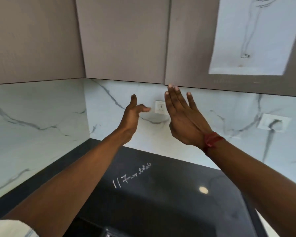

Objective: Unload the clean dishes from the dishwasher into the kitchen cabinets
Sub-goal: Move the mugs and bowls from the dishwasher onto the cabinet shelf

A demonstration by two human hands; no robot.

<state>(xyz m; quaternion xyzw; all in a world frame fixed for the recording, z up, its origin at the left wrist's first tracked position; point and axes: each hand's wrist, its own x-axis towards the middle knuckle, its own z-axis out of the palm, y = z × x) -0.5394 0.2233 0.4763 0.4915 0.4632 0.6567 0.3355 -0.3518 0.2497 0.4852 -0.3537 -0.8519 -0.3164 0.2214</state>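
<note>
- Head view: both my bare arms are raised toward the cabinets (109, 23), which hang just above my fingers with their doors closed.
- My right hand (183, 117) is flat and wide open with its back toward me. The fingers are straight and slightly spread, and it holds nothing.
- Its fingertips (169, 86) are at the bottom edge of the right door (191, 48), just beside the seam with the left door (126, 48). I cannot tell whether they touch the edge or stop just short of it.
- A red band (211, 139) is tied around that wrist.
- My left hand (133, 115) is lower and to the left of the right one, apart from it and seen edge-on. It is relaxed and open, with one digit pointing up and another reaching out to the right, and it holds nothing and touches nothing.
- A wall socket (161, 107) sits behind and between my two hands on the marble backsplash (41, 108). A second socket (274, 123) is well to the right of my right hand.
- A sheet with a line drawing (253, 36) is on the right door, above and to the right of my fingertips.
- The black counter (178, 211) lies below my arms, with white writing (131, 175) on it between my forearms.
- A pale sleeve (10, 228) shows at my left upper arm.
</note>
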